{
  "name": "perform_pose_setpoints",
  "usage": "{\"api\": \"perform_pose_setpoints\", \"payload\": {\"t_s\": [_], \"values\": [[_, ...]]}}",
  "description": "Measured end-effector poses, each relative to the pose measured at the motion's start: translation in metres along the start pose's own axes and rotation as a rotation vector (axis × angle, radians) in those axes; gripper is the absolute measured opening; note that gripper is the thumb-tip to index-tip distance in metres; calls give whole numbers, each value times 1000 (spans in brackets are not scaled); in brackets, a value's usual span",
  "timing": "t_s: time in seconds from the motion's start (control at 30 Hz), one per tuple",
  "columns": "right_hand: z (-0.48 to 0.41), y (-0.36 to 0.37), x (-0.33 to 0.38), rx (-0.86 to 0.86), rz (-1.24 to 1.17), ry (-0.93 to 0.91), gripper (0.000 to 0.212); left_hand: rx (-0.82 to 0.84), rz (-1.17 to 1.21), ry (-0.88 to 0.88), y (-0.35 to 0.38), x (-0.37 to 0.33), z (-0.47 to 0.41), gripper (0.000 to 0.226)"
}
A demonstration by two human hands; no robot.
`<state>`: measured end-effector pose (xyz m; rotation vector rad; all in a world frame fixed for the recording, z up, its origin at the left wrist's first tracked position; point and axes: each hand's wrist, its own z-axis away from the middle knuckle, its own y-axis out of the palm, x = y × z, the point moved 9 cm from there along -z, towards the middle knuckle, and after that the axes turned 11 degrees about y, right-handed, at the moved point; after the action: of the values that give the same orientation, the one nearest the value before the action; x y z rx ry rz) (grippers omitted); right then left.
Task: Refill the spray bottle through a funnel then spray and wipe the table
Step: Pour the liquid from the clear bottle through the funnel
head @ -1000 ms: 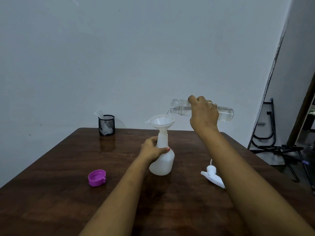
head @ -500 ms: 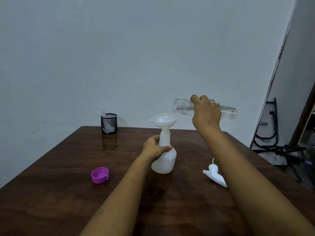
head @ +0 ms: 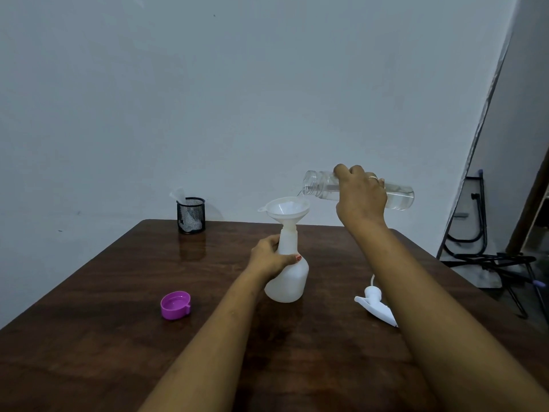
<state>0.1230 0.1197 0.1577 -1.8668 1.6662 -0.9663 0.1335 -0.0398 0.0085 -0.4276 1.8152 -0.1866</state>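
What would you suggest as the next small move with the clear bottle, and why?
Probably tip the clear bottle in the right hand slightly further: water shows inside, its mouth sits over the funnel, and the left hand steadies the spray bottle.

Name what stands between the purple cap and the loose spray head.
In the head view, the white spray bottle, gripped by the left hand, stands between them.

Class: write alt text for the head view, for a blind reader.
A right hand tips a clear bottle over a white funnel in a white spray bottle that the left hand steadies on a brown table.
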Motion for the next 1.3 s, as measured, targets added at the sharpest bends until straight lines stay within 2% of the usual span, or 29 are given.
{"api": "perform_pose_setpoints", "payload": {"t_s": [1.3], "values": [[0, -1, 2, -23, 26, -12, 59, -10, 16, -14, 1, 4, -2, 61]]}}
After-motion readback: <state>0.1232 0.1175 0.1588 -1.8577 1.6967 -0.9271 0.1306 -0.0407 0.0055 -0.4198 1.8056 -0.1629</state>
